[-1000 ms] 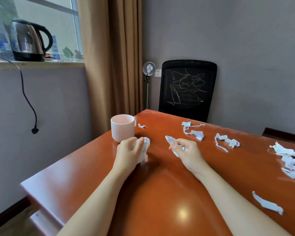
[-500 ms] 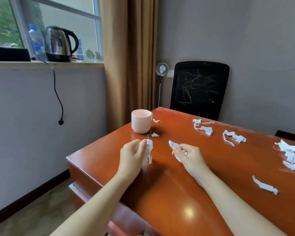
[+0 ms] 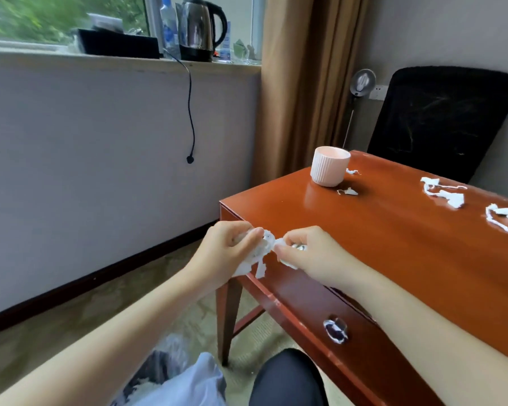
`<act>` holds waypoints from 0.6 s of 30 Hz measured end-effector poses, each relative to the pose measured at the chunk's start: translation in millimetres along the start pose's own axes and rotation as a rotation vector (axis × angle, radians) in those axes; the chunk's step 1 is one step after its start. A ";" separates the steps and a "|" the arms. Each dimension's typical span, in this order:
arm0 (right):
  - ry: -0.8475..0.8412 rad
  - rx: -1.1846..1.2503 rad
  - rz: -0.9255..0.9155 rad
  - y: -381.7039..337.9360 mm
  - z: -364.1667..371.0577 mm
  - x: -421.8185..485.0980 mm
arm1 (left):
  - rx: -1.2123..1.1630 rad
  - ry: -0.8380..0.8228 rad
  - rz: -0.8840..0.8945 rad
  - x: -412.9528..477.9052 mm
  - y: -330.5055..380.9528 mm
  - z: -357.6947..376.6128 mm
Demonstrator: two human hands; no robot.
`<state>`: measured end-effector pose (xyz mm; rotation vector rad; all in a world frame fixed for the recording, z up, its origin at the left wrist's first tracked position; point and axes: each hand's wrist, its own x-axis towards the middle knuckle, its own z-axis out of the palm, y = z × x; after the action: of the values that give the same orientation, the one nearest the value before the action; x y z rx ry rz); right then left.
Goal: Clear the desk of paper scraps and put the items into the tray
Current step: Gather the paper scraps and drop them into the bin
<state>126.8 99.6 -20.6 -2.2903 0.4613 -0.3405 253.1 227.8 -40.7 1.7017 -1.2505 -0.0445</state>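
My left hand grips a bunch of white paper scraps just off the near left corner of the red-brown desk. My right hand pinches more scraps right beside it, and the two bunches touch. A pink ribbed mug stands near the desk's far left corner. Loose scraps lie beside the mug and further right on the desk.
A bin lined with a plastic bag sits on the floor below my left forearm. A black chair stands behind the desk. A kettle with a hanging cord sits on the windowsill. The desk drawer has a metal pull.
Both hands have come together off the desk's near left corner with their scraps. My view has turned left and down, bringing the bin into sight.
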 end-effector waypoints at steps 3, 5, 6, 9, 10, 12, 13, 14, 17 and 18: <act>-0.066 -0.135 -0.081 -18.5 33.5 4.9 | 0.096 0.009 -0.077 -26.7 -23.1 -26.9; -0.122 -0.193 -0.107 -21.6 56.0 11.4 | 0.154 0.014 -0.147 -47.0 -44.0 -38.3; -0.151 -0.196 -0.106 -20.8 68.1 15.2 | 0.178 0.009 -0.188 -57.8 -56.2 -42.0; -0.232 -0.174 -0.081 -12.9 105.7 27.3 | 0.226 -0.003 -0.324 -89.0 -94.9 -49.0; -0.258 -0.159 -0.064 -9.3 118.7 30.8 | 0.230 -0.001 -0.367 -98.8 -106.9 -51.0; -0.311 -0.119 -0.010 -1.4 144.5 37.3 | 0.229 0.010 -0.444 -117.5 -129.4 -55.2; -0.337 -0.099 0.022 2.4 157.3 40.9 | 0.227 0.016 -0.488 -126.4 -140.4 -57.4; -0.367 -0.079 0.051 5.9 169.8 44.7 | 0.220 0.024 -0.536 -134.9 -151.6 -59.1; -0.458 -0.022 0.098 18.4 207.2 57.0 | 0.155 0.102 -0.715 -157.4 -183.9 -59.0; -0.485 -0.009 0.112 23.1 219.5 60.6 | 0.108 0.139 -0.793 -163.8 -194.1 -57.7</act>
<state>258.9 198.1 -179.4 -2.2434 0.3364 0.2710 344.0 384.8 -227.7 2.1577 -0.4234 -0.3287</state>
